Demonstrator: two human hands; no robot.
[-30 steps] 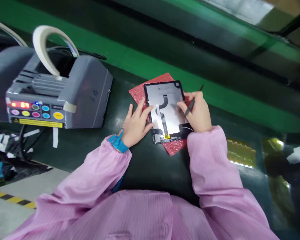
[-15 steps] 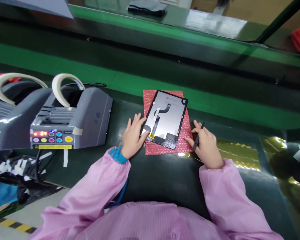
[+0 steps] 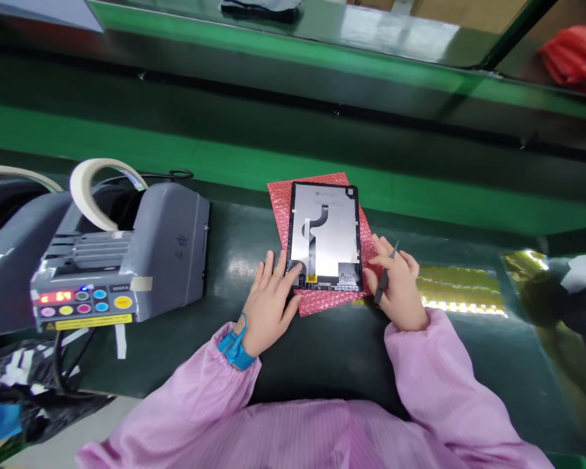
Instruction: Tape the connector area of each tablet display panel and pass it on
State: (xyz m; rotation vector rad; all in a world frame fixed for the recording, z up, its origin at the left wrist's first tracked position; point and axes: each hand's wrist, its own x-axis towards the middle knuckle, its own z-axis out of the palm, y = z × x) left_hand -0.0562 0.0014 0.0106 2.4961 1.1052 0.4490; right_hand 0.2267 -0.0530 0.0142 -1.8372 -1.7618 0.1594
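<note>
A tablet screen panel [image 3: 334, 238] lies back side up, its silver back framed in black. A dark flex cable [image 3: 312, 244] runs down it to a yellow tab [image 3: 311, 278] near the lower edge. Beneath the panel is a red bubble-wrap sheet [image 3: 280, 202], turned at an angle to it. My left hand [image 3: 269, 306] is open and flat, its index fingertip on the panel's lower left corner. In my right hand [image 3: 395, 283], at the right edge of the bubble wrap, are black tweezers [image 3: 381, 284], tip pointing up and away.
At left stands a grey tape dispenser [image 3: 122, 260] with a roll of cream tape [image 3: 88, 195], beside a second dispenser [image 3: 14, 254]. Yellow film strips [image 3: 461, 290] lie to the right. A green ledge [image 3: 224, 146] runs along the back, with a red bundle [image 3: 573, 62] upper right.
The screen panel has turned counterclockwise and now sits nearly straight, while the bubble wrap is more skewed. My left hand has shifted toward me. The tweezers stay in my right hand.
</note>
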